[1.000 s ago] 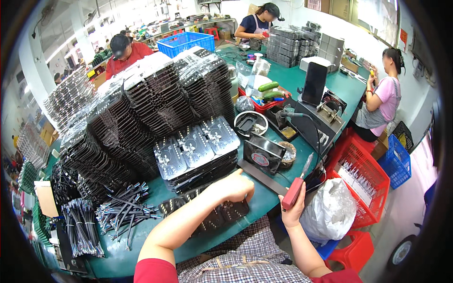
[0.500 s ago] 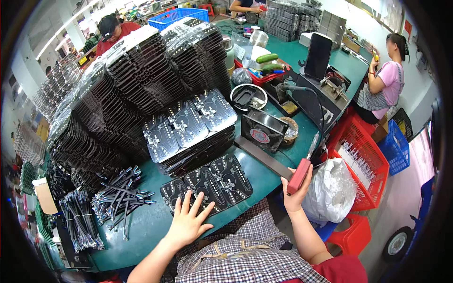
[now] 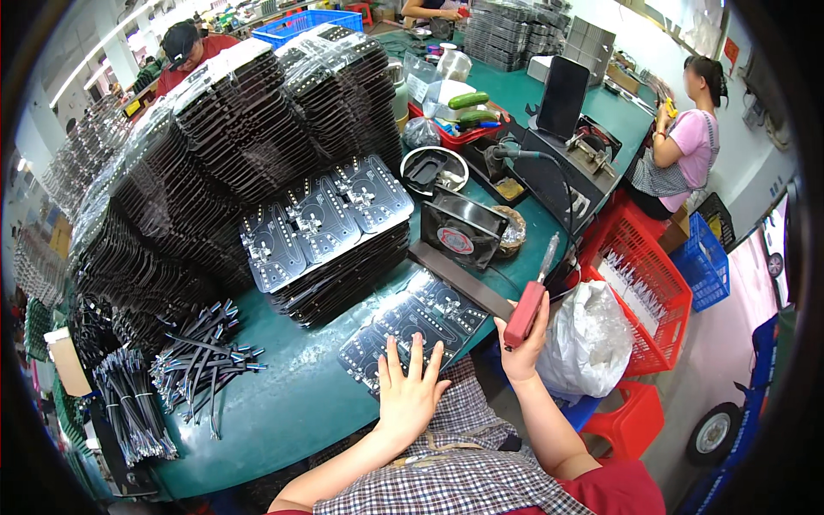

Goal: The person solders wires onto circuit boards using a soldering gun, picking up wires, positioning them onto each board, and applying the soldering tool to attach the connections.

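Note:
My left hand (image 3: 407, 396) lies with fingers spread on the near edge of a black circuit board panel (image 3: 402, 319), which is flat on the green table and catches a bright glare. In my right hand (image 3: 524, 354) is a red-handled tool (image 3: 525, 316) with a slim pale tip pointing up; its exact kind I cannot make out. A dark flat bar (image 3: 462, 280) runs past the panel's right side, toward the right hand. Behind the panel rises a stack of similar circuit boards (image 3: 322, 219), printed side up. A small square fan (image 3: 462, 233) stands beyond the bar.
Tall board stacks (image 3: 245, 120) fill the back left. Bundled black cables (image 3: 133, 408) and loose cables (image 3: 204, 360) lie at left. A soldering iron (image 3: 519, 154), a white bowl (image 3: 459, 167), a white bag (image 3: 588, 339) and a red crate (image 3: 648, 292) are at right. Co-workers sit farther off.
The panel and my left hand on it have slid right, toward the dark bar. The right hand still holds the tool. The whole view has shifted slightly.

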Tool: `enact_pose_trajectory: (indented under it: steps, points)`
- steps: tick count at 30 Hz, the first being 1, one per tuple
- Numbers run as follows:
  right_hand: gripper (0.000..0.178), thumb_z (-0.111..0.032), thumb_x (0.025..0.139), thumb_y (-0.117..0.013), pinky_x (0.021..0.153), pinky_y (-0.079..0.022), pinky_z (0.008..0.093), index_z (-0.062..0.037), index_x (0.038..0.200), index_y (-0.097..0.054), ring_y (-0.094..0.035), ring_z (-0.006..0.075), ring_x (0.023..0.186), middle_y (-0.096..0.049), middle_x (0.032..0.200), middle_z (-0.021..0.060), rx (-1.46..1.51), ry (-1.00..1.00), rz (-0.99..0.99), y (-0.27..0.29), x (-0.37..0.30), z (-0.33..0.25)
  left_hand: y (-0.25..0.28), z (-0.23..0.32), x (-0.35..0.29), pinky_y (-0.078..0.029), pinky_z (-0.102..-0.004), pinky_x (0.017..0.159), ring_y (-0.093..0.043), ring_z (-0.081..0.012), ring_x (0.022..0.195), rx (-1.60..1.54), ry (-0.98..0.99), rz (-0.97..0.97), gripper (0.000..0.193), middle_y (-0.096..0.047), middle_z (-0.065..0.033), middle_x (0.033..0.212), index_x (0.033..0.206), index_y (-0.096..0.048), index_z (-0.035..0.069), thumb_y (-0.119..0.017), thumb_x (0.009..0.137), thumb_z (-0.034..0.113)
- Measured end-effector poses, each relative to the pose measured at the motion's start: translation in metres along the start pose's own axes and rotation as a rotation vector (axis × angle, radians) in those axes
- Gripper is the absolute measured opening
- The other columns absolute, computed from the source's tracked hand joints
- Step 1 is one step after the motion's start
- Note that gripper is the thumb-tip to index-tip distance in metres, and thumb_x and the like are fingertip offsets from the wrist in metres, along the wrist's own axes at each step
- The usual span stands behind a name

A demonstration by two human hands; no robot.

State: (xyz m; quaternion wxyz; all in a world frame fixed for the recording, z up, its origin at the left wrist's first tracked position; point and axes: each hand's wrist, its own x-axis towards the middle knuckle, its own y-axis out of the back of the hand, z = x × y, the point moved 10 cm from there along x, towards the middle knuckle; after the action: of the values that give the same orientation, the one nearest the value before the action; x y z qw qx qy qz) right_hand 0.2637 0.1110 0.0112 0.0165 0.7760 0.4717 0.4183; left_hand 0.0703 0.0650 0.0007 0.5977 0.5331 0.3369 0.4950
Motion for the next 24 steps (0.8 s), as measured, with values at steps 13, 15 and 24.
enact_pose_trajectory:
  steps: [13,15,24]
  points:
    - [0.081,0.002,0.082,-0.065,0.098,-0.039,0.0378,0.0001,0.146,-0.016,-0.055,0.0271,0.107,-0.04,0.137,0.0208,0.024,0.023,0.027,-0.004,-0.002,-0.016,0.009,0.0,0.003,-0.027,-0.0647,0.1,-0.022,-0.0495,0.133,-0.151,0.026,0.126,0.063,-0.026,-0.0188,0.148,0.142,-0.035,0.018,-0.056,0.087,0.04]
    - [0.08,0.006,0.082,-0.063,0.099,-0.038,0.0384,0.0003,0.146,-0.015,-0.053,0.0285,0.113,-0.037,0.139,0.0228,0.064,0.013,0.034,-0.004,-0.001,-0.019,0.038,-0.016,-0.006,-0.032,-0.0594,0.099,-0.031,-0.0458,0.131,-0.269,-0.024,0.199,0.059,-0.034,-0.0201,0.143,0.138,-0.042,0.016,-0.06,0.086,0.037]
    - [0.078,0.006,0.086,-0.056,0.083,-0.048,0.0353,0.0,0.146,-0.007,-0.055,0.0321,0.112,-0.032,0.142,0.0221,0.121,0.047,0.076,0.051,-0.023,-0.036,0.153,-0.254,-0.082,-0.037,-0.0429,0.096,-0.054,-0.0247,0.11,0.169,0.195,0.254,0.029,-0.064,-0.0063,0.105,0.103,-0.064,0.007,-0.062,0.075,0.002]
